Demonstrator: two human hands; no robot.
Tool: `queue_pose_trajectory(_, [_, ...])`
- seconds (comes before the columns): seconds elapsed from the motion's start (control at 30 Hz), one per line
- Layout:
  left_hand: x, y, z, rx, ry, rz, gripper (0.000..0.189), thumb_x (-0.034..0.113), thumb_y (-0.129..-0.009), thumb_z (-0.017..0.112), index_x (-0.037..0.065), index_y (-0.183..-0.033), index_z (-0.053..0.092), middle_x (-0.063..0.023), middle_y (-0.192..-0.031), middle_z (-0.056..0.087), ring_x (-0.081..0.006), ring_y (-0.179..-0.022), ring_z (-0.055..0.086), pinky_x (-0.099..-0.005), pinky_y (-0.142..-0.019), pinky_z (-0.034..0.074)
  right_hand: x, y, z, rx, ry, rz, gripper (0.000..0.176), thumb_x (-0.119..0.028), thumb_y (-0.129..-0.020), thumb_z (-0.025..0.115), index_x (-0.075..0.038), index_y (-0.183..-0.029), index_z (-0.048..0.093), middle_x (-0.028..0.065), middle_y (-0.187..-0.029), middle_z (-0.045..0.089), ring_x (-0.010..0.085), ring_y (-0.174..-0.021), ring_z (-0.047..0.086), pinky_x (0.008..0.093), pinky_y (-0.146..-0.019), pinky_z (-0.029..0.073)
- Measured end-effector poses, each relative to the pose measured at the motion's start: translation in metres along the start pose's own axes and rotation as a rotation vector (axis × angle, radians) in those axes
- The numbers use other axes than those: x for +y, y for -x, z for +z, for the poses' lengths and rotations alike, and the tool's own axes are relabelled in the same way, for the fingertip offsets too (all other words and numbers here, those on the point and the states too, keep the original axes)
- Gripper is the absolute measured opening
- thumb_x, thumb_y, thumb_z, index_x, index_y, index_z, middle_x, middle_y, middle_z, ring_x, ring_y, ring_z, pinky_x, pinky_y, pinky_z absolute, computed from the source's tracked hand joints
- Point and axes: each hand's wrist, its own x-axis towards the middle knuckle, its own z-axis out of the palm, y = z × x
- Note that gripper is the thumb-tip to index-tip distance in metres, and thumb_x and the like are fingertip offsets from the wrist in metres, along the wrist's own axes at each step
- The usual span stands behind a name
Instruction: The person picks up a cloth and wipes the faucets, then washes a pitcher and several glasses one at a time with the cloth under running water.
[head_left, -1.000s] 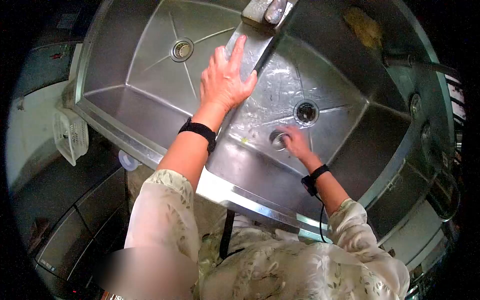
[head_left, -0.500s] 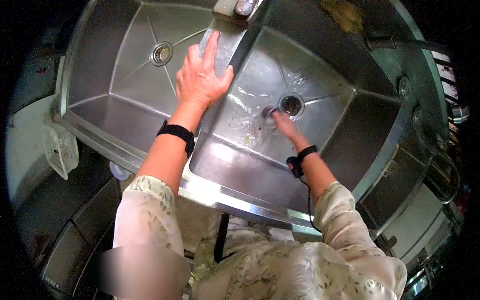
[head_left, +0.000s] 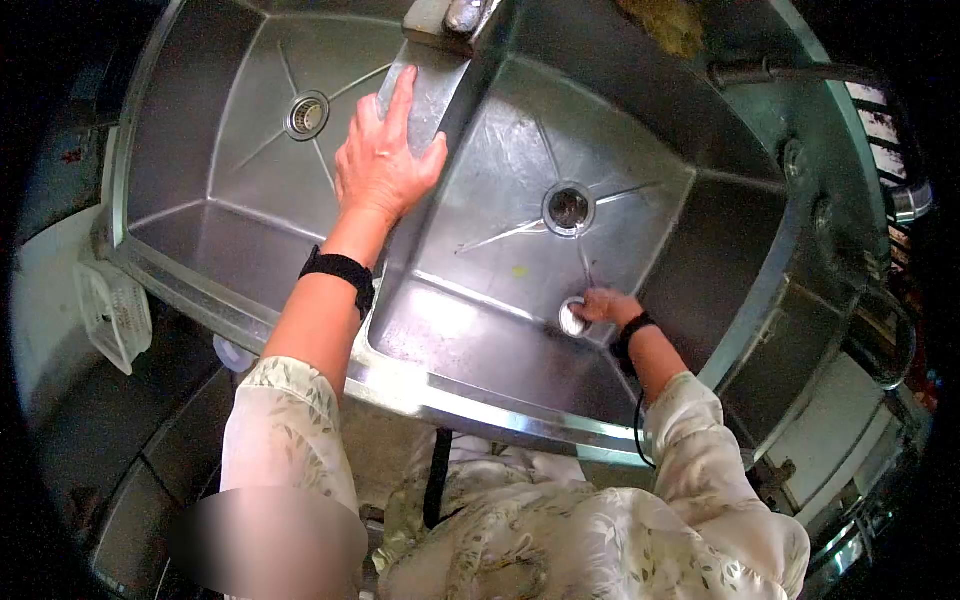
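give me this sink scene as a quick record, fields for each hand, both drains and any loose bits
left hand: spread on the stainless-steel divider
right hand: holding a small round silvery item, slightly blurred
left drain: round, metal, pale strainer inside
right drain: round, metal, dark centre
loose bits: small yellow-green scrap on the grey steel right basin floor

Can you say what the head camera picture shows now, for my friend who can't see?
A person's right hand holds a small, round, shiny thing in the right basin of a double metal sink. The left hand is spread over the divider between basins. A yellow-green scrap lies on the right basin's floor.
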Motion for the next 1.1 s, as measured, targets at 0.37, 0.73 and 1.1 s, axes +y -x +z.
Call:
queue_pose_trajectory(0.37, [0.004, -0.004, -0.001, 0.018, -0.016, 0.031, 0.080, 0.039, -0.079, 0.068, 0.028, -0.149, 0.033, -0.0172, -0.117, 0.050, -0.0391, -0.106, 0.058, -0.0487, -0.084, 0.051, -0.127, -0.037, -0.033, 0.124, -0.886, -0.421, 0.073, -0.064, -0.095, 0.039, 0.000, -0.126, 0.057, 0.0174, -0.116, 0.065, 0.0286, -0.102, 0.064, 0.0383, -0.084, 0.055])
queue_pose_trajectory(0.73, [0.005, 0.001, -0.004, 0.025, -0.008, 0.023, 0.081, 0.035, -0.080, 0.069, 0.029, -0.151, 0.029, -0.0175, -0.124, 0.049, -0.0397, -0.111, 0.056, -0.0493, -0.088, 0.051, -0.050, -0.077, -0.038, 0.398, -0.960, -0.310, 0.073, -0.060, -0.097, 0.042, 0.004, -0.131, 0.052, 0.0177, -0.115, 0.064, 0.0266, -0.091, 0.066, 0.0377, -0.080, 0.051])
queue_pose_trajectory(1.1, [0.006, -0.002, -0.004, 0.035, -0.011, 0.050, 0.083, 0.034, -0.079, 0.069, 0.026, -0.151, 0.029, -0.0185, -0.122, 0.049, -0.0410, -0.109, 0.056, -0.0505, -0.085, 0.051, 0.116, -0.012, -0.115, 1.121, -1.296, 0.238, 0.078, -0.057, -0.097, 0.042, 0.003, -0.146, 0.036, 0.0195, -0.147, 0.043, 0.0330, -0.134, 0.042, 0.0411, -0.109, 0.031])
